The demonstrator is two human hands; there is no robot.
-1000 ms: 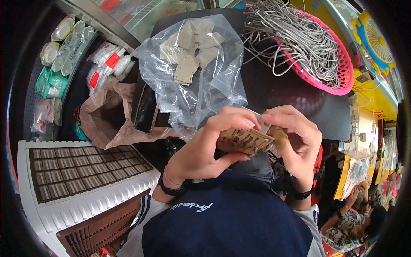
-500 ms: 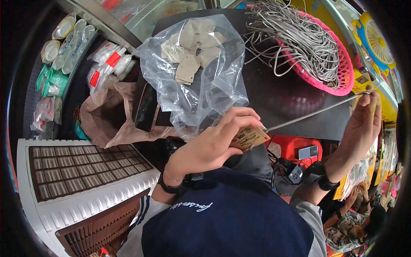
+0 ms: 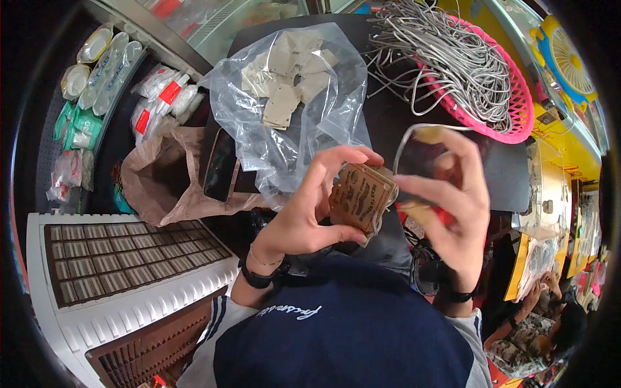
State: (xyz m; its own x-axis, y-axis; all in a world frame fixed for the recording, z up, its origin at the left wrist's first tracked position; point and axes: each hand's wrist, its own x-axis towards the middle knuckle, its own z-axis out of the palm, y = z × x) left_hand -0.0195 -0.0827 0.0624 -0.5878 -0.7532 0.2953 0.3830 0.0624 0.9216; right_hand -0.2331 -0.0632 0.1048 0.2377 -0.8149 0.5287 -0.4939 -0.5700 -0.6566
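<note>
Between the thumb and fingers of my left hand (image 3: 291,213) is a stack of brown cardboard tags (image 3: 363,199), printed face up and tilted. A grey cord (image 3: 396,147) rises from the stack's right side and arches over toward my right hand (image 3: 453,210). That hand is close at the stack's right edge, with its fingers bent and partly blurred; the cord runs along its upper finger, though the exact grip is hard to see. Beyond my hands, a clear plastic bag (image 3: 343,129) lies on the dark table with several pale tags (image 3: 283,103) in it.
A pink basket (image 3: 522,107) heaped with grey cords (image 3: 462,71) stands at the table's far right. Left of the bag are a phone (image 3: 220,165) and an open brown bag (image 3: 187,200). A white air cooler (image 3: 149,294) stands at lower left. Another person (image 3: 533,339) is at lower right.
My right hand has come in from the far right to the stack, and the straight cord has become a loose loop. In my left hand, the stack has turned to show more of its printed face.
</note>
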